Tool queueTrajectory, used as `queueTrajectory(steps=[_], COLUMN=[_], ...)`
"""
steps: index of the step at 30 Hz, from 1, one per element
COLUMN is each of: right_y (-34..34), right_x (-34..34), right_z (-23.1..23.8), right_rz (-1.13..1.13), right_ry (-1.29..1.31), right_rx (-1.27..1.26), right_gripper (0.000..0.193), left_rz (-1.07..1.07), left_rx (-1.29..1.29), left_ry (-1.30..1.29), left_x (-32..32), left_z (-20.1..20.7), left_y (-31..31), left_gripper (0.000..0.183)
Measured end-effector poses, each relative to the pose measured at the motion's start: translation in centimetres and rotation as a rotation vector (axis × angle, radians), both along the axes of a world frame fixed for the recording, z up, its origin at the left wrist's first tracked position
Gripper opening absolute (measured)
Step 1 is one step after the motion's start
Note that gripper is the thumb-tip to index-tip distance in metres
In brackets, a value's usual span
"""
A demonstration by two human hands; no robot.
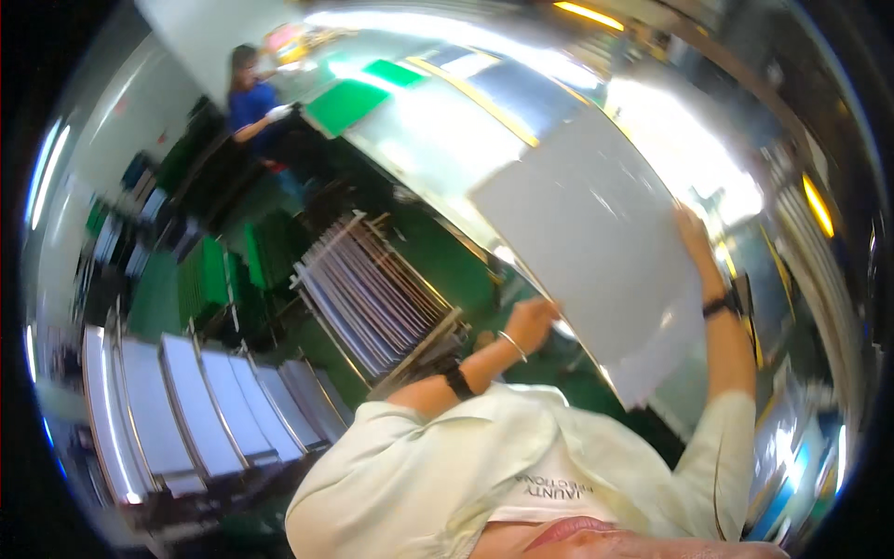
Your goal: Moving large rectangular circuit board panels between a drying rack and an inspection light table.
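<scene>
A large flat grey panel [587, 233] lies tilted across the middle right, with a thin pale border along its left edge. My left hand [531, 323] is closed at the panel's near left edge, gripping it; a bangle circles that wrist. Across from it, my right hand [691, 233] holds the far right edge, its fingertips partly hidden by glare and blur. The panel's far end rests over or on a long bright work surface [438, 130]; whether they touch, I cannot tell.
Green sheets [346, 107] and a dark yellow-edged panel [531, 93] lie farther along the surface. A rack of upright panels [372, 293] stands left of me, and white panels [219, 396] lean nearer left. A person in blue [251, 102] stands at the far left.
</scene>
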State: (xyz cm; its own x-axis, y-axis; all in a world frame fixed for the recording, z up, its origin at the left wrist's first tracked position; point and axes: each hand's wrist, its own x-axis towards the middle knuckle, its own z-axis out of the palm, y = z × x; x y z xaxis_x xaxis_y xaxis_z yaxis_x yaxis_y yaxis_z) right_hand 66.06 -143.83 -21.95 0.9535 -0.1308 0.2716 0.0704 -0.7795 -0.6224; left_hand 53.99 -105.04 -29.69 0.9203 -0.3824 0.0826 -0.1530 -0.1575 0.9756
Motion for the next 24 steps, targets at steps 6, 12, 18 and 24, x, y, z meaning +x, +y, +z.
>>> queueTrajectory(steps=[6, 12, 18, 24], right_y=[-2.5, 5.4, 10.3, 10.2], right_x=[2.3, 6.1, 5.8, 2.8], right_z=[-7.8, -13.2, -16.7, -17.7], right_rz=[0.168, 0.340, 0.489, 0.515], right_ry=[0.248, 0.376, 0.438, 0.486], right_rx=[0.020, -0.043, -0.057, -0.067], right_gripper=[0.044, 0.045, 0.045, 0.045], left_rz=[0.043, 0.333, 0.492, 0.521], left_rx=[-0.209, -0.193, -0.063, 0.032], left_ry=[0.263, 0.289, 0.213, 0.298], left_x=[2.5, 4.9, 3.0, 1.2], left_z=[4.1, 3.2, -0.9, 0.7], left_y=[0.8, 7.1, 9.1, 8.7], left_gripper=[0.038, 0.040, 0.037, 0.037])
